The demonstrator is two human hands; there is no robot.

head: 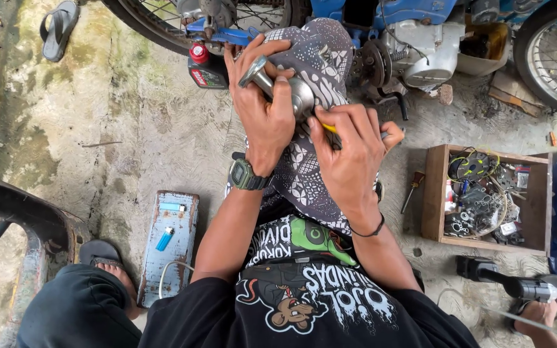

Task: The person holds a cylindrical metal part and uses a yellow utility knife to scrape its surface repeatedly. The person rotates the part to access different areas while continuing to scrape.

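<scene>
My left hand (263, 106) grips a shiny metal part (286, 87) with a round head and a short shaft, held above my patterned-trousered knee (317, 58). My right hand (349, 151) sits just below and right of it, fingers closed on a small yellow-handled tool (327, 127) pressed against the part's head. A dark digital watch (246, 175) is on my left wrist and a thin black band (369, 231) on my right. Most of the tool is hidden by my fingers.
A motorbike (414, 38) with two spoked wheels stands ahead. A red-capped oil bottle (204, 67) sits below the left wheel (162, 22). A wooden box (434, 193) of small parts is at right, a screwdriver (412, 190) beside it. A blue lighter (164, 238) lies on a metal plate (178, 258). A power tool (510, 283) lies bottom right.
</scene>
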